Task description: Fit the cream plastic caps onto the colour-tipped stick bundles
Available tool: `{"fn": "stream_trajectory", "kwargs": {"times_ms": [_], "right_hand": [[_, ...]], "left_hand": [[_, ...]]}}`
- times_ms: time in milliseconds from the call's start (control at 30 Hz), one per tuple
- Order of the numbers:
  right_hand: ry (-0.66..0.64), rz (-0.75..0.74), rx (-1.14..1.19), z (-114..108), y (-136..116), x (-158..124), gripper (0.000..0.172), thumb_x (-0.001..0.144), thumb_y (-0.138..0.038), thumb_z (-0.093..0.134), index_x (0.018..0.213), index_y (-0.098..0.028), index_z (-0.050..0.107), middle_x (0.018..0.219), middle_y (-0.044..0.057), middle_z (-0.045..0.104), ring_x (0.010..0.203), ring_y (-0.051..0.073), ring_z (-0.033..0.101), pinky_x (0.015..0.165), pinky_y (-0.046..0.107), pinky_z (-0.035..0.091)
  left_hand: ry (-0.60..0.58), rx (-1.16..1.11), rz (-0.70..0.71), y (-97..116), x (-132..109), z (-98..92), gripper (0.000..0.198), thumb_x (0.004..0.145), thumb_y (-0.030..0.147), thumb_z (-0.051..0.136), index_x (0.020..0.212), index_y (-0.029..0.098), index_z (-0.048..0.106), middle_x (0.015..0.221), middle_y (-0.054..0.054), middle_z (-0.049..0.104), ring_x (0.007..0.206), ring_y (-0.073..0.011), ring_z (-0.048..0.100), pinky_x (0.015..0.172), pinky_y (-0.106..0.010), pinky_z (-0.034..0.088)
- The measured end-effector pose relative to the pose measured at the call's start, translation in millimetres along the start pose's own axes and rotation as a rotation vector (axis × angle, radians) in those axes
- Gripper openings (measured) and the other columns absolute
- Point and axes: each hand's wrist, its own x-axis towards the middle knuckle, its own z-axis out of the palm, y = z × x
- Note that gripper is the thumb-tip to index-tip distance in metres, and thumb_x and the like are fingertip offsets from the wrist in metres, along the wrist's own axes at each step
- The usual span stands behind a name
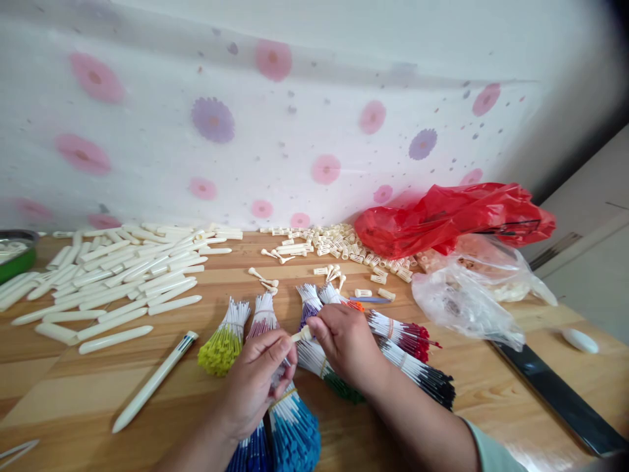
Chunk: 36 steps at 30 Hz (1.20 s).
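Note:
My left hand (258,380) and my right hand (344,341) meet over the wooden table (73,393), both with fingers pinched together. Between them they hold a small cream plastic pen part (301,335), with thin refills at the left fingers. Under and around the hands lie bundles of pen refills: yellow-tipped (221,344), purple-tipped (263,314), blue-tipped (292,426), green-tipped (339,383), red-tipped (405,333) and black-tipped (422,377). One assembled white pen (154,380) lies to the left of my left hand.
A heap of white pen barrels (118,275) covers the left of the table. Small cream parts (334,242) are scattered at the back by a flowered wall sheet. A red plastic bag (452,216) and clear bag (472,288) sit right. A green bowl (17,252) is far left.

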Motion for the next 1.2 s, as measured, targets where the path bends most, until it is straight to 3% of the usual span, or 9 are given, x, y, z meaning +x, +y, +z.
{"fn": "stream_trajectory", "kwargs": {"times_ms": [167,233,333,533,667,833,933,1100,1200], "right_hand": [[-0.110,-0.074,0.172,-7.3,-1.1,1.3,0.021,0.094,-0.030,0.039,0.084,-0.017,0.052,0.077,0.003,0.055,0.068,0.013,0.050,0.062,0.022,0.039],[-0.092,-0.069,0.087,-6.4,-2.3,1.1,0.019,0.092,-0.027,0.041,0.080,-0.017,0.050,0.078,0.004,0.054,0.068,0.013,0.049,0.062,0.023,0.039],[-0.061,0.010,-0.055,-1.7,-3.0,0.1,0.029,0.093,-0.029,0.038,0.068,-0.018,0.046,0.066,0.001,0.049,0.058,0.012,0.043,0.055,0.023,0.033],[-0.077,-0.032,0.033,-2.0,-1.9,0.3,0.019,0.091,-0.030,0.042,0.078,-0.018,0.048,0.077,0.003,0.054,0.067,0.013,0.049,0.060,0.023,0.036],[-0.120,0.041,0.006,-3.3,-4.8,0.8,0.027,0.093,-0.028,0.038,0.068,-0.019,0.043,0.064,-0.001,0.049,0.056,0.011,0.045,0.054,0.021,0.032],[-0.077,0.009,-0.032,-1.2,-9.5,-0.3,0.022,0.091,-0.028,0.040,0.073,-0.018,0.048,0.072,0.003,0.054,0.062,0.012,0.049,0.056,0.021,0.033],[-0.065,0.033,-0.068,-0.6,-9.3,-0.6,0.032,0.092,-0.034,0.037,0.066,-0.018,0.046,0.061,0.000,0.050,0.054,0.011,0.045,0.052,0.021,0.031],[-0.057,-0.083,-0.051,-2.7,-5.8,-0.5,0.024,0.091,-0.032,0.039,0.078,-0.018,0.053,0.076,0.003,0.056,0.064,0.012,0.051,0.057,0.021,0.035],[-0.062,-0.063,-0.119,-2.4,-4.9,-0.7,0.030,0.092,-0.033,0.037,0.070,-0.018,0.050,0.067,0.001,0.054,0.058,0.011,0.049,0.053,0.021,0.032]], "left_hand": [[0.012,-0.014,-0.010,0.4,-0.5,-0.3,0.037,0.076,0.049,0.059,0.064,0.014,0.053,0.049,0.003,0.049,0.034,-0.0029,0.036,0.035,-0.015,0.015],[0.008,-0.006,-0.015,-0.3,-0.4,-0.3,0.037,0.076,0.048,0.060,0.063,0.014,0.053,0.048,0.003,0.049,0.034,-0.0030,0.037,0.035,-0.015,0.015],[0.009,0.005,-0.024,-0.5,0.0,0.4,0.037,0.074,0.048,0.061,0.062,0.014,0.052,0.047,0.003,0.049,0.034,-0.0029,0.037,0.035,-0.015,0.016],[0.027,-0.046,-0.030,3.8,-0.1,0.7,0.037,0.073,0.048,0.063,0.061,0.014,0.053,0.048,0.003,0.048,0.034,-0.0021,0.035,0.034,-0.014,0.016],[0.010,-0.016,-0.055,3.3,0.1,0.2,0.038,0.072,0.049,0.064,0.061,0.014,0.053,0.047,0.003,0.048,0.034,-0.0023,0.036,0.034,-0.014,0.015],[0.004,0.002,-0.058,0.9,0.9,-2.3,0.039,0.073,0.049,0.063,0.061,0.014,0.054,0.047,0.003,0.048,0.035,-0.0020,0.035,0.035,-0.014,0.017],[0.017,0.005,-0.063,0.0,1.3,-4.1,0.038,0.072,0.048,0.065,0.061,0.013,0.055,0.048,0.003,0.049,0.036,-0.0024,0.035,0.035,-0.014,0.019],[0.090,-0.040,-0.075,-0.8,1.5,-6.2,0.034,0.068,0.045,0.071,0.060,0.014,0.056,0.050,0.003,0.048,0.040,-0.0042,0.036,0.034,-0.014,0.024],[0.079,-0.023,-0.098,-1.7,1.1,-8.5,0.036,0.065,0.045,0.072,0.057,0.014,0.056,0.049,0.003,0.047,0.041,-0.0046,0.036,0.034,-0.014,0.025]]}}
